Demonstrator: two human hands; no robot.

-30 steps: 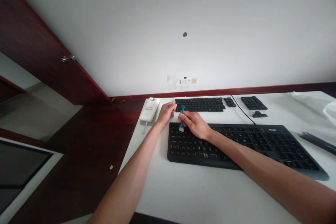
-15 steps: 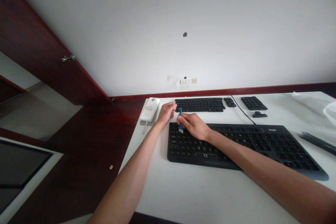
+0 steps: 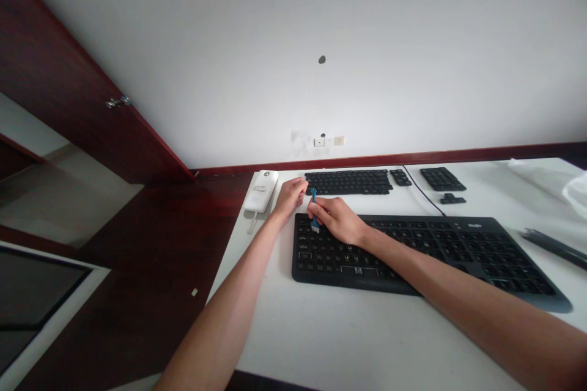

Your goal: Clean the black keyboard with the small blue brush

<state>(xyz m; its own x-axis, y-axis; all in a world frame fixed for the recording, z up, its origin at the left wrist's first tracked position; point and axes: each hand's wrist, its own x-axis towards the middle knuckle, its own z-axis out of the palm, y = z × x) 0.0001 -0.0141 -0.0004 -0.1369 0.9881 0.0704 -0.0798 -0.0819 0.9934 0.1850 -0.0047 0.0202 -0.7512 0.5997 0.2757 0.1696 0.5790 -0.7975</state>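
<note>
A small blue brush [image 3: 314, 223] with pale bristles is pinched in my right hand [image 3: 339, 220], its bristle end pointing down at the upper left part of a black keyboard [image 3: 348, 259]. Most of the keyboard's keycaps are off, so its key sockets show. My right forearm crosses above it. My left hand [image 3: 290, 197] is closed with the fingers curled, at the left end of a block of black keycaps [image 3: 348, 181] laid out in rows. Whether anything is inside those fingers is hidden.
A white phone-shaped device [image 3: 260, 190] with a short cable lies at the table's left edge. Smaller keycap groups, the number block [image 3: 443, 179] and arrow keys [image 3: 452, 198], sit behind the keyboard. At right are a dark long object [image 3: 553, 247], translucent plastic [image 3: 550, 183] and the keyboard's cord [image 3: 422, 193].
The brush has shifted very slightly at the keyboard's upper left, still in my right hand. My left hand stays closed in the same place. The view has moved slightly.
</note>
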